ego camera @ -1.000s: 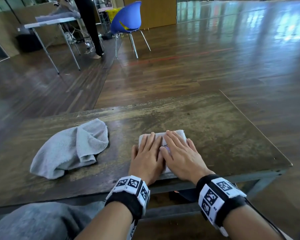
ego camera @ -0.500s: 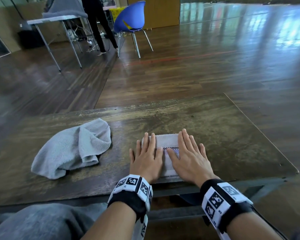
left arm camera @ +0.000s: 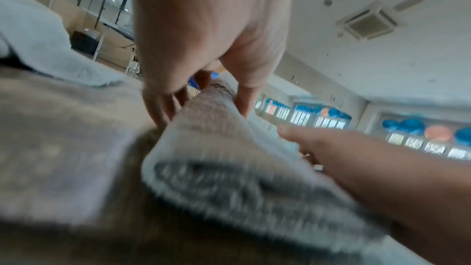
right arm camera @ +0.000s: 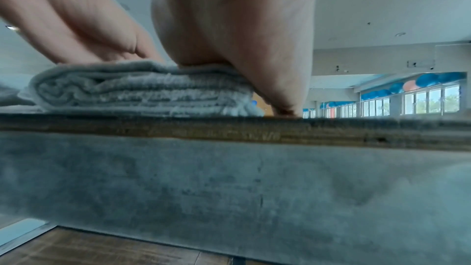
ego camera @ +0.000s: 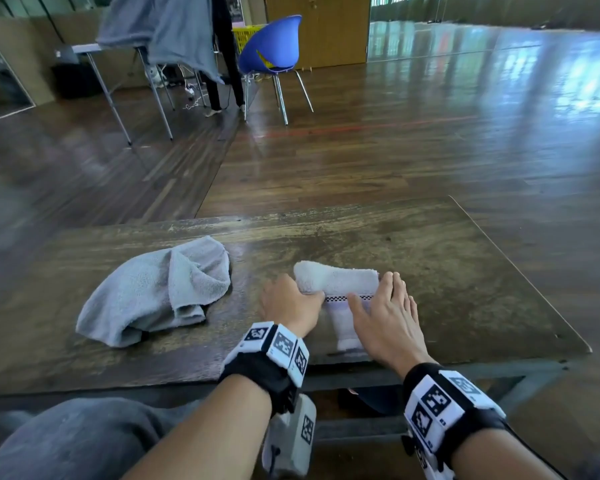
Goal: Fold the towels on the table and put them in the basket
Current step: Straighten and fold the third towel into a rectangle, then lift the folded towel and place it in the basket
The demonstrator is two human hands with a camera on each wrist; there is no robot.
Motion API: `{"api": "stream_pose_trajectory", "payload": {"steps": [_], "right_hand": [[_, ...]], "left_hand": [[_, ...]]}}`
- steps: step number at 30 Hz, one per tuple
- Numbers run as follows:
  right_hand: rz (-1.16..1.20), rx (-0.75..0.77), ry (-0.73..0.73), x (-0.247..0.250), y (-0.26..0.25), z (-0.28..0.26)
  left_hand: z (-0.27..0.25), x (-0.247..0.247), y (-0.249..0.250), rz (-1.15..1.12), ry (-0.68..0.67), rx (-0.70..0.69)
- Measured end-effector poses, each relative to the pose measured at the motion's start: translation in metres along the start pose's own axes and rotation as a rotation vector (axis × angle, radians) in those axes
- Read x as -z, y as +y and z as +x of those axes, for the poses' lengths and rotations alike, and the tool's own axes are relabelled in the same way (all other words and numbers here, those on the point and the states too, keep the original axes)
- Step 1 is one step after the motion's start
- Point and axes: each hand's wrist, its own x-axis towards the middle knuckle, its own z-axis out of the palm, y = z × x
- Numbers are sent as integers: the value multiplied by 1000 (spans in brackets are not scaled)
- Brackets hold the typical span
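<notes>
A folded white towel [ego camera: 340, 284] with a checkered band lies near the front edge of the wooden table [ego camera: 447, 271]. My left hand [ego camera: 302, 296] pinches the towel's left edge, thumb on top and fingers underneath, and that side is raised off the table. The left wrist view shows this same grip on the towel [left arm camera: 229, 148]. My right hand [ego camera: 374, 291] lies flat on the towel's right side with straight fingers. In the right wrist view the stacked layers of the towel [right arm camera: 142, 90] show under my palm. A crumpled grey towel [ego camera: 160, 292] lies to the left.
Beyond the table is wooden floor. A blue chair [ego camera: 271, 46] stands far back, with a yellow basket [ego camera: 245, 34] behind it. Another table [ego camera: 90, 50] stands far left with grey cloth [ego camera: 167, 26] hanging over it. My grey-clad knee [ego camera: 66, 441] is below the table's front edge.
Both hands were pressing flat on the white towel. Now my left hand has taken hold of its left edge and raised it, and my right hand has slid to the right side.
</notes>
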Motion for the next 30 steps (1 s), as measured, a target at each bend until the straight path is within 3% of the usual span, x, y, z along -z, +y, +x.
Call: {"api": "stream_pose_trajectory", "payload": {"steps": [6,13,18,23,30], "right_hand": [[194,-39,-22,16,-26,-5],[824,-81,-223,48,-94,-7],[781,132,-183,68,-179,-20],[654,291,-216,59,-263,-39],[653,295,-476,-9,-366,-82]], "left_hand": [[-7,55,25,-380,-143,-62],[-19,169,45,-617,-260,-175],[-32,239,21,-802,-124,-199],[-47,300,-37,-919,170,-218],[-75,356,-146,-1057,382,-124]]}}
